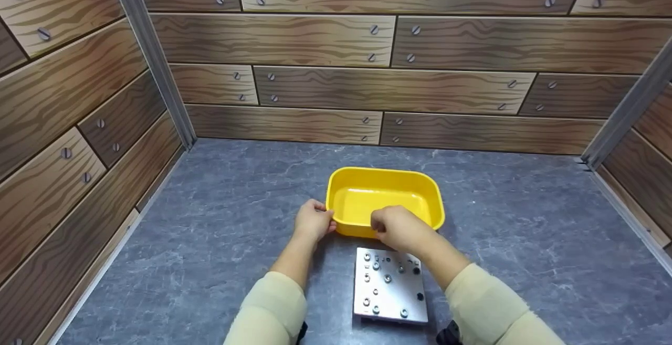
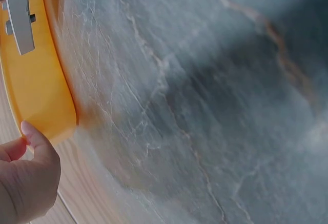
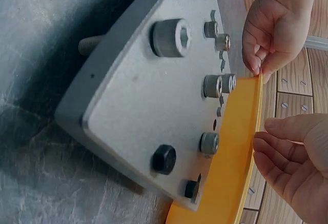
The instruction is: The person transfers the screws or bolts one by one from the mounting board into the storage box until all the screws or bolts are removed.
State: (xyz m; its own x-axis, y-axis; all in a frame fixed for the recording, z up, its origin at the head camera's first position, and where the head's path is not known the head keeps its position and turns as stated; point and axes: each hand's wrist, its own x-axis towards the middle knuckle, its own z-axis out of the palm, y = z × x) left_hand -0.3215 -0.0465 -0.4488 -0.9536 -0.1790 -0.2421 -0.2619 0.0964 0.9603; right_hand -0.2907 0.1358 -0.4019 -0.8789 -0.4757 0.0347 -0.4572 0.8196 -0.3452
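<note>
A yellow plastic bin [image 1: 386, 232] stands on the table with its open top up. My left hand [image 1: 313, 222] pinches its rim at the near left corner, thumb and fingers together in the left wrist view. My right hand [image 1: 401, 228] is over the near rim, fingers curled; in the right wrist view its fingertips [image 3: 260, 144] are right at the rim. I cannot tell whether it holds the rim or something small. Just below it lies a silver metal plate [image 1: 391, 300] with several socket-head bolts [image 3: 171, 38] through it, some black.
The dark grey marbled table [image 1: 236, 192] extends around the bin and plate. Wood-patterned walls [image 1: 325, 87] close it in at the back and both sides, with grey metal posts [image 1: 152, 56] at the corners.
</note>
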